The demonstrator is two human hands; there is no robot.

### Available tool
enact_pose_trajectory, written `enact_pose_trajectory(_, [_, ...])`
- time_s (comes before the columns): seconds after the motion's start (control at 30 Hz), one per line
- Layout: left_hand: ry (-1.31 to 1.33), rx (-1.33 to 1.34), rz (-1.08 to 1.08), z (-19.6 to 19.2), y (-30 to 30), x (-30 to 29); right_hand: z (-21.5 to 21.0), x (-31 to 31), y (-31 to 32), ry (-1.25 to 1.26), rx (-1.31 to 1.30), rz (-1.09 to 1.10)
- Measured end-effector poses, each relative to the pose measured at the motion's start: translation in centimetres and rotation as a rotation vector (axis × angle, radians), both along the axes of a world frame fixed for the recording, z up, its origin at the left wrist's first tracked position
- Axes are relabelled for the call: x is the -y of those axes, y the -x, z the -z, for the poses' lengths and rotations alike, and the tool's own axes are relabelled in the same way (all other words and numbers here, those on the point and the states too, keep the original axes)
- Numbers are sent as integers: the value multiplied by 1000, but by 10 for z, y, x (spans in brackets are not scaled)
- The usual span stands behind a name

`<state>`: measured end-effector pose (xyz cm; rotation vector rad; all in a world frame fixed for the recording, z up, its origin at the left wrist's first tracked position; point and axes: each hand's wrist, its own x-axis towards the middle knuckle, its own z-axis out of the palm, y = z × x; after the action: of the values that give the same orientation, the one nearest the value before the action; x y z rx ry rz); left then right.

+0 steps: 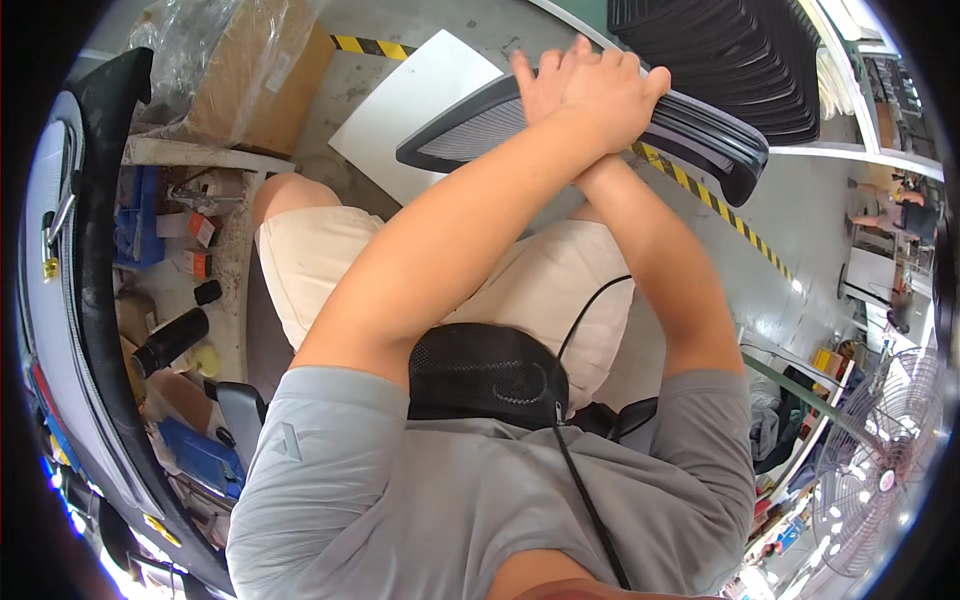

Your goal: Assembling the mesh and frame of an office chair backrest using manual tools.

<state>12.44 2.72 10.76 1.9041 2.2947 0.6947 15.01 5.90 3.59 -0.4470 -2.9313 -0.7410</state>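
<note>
My forearms cross in front of me, the left one over the right. My left hand (607,95) lies on the upper edge of a mesh panel in a dark curved frame, which looks like a chair back (460,125), and its fingers curl over that edge. Under it passes my right wrist (603,170); most of the right hand is hidden behind the left, so its fingers cannot be read. The chair back is tilted, seen nearly edge-on, beyond my knees. Its thick, bent end (742,165) points right.
A white sheet (385,130) lies on the floor beyond my knees. Far right stands a stack of black frames (715,60). On the left are a cardboard box (262,85), a cluttered shelf with a blue bin (140,215), and a large dark-edged panel (100,300). A fan (885,480) stands right.
</note>
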Motion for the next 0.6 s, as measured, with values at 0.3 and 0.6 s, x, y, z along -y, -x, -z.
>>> enact_pose_trajectory(0.3, [-551, 551, -636, 125, 36, 136, -13, -45, 4, -53, 95, 205])
enact_pose_trajectory(0.6, [387, 1007, -888, 190, 78, 177, -99, -99, -10, 90, 78, 303])
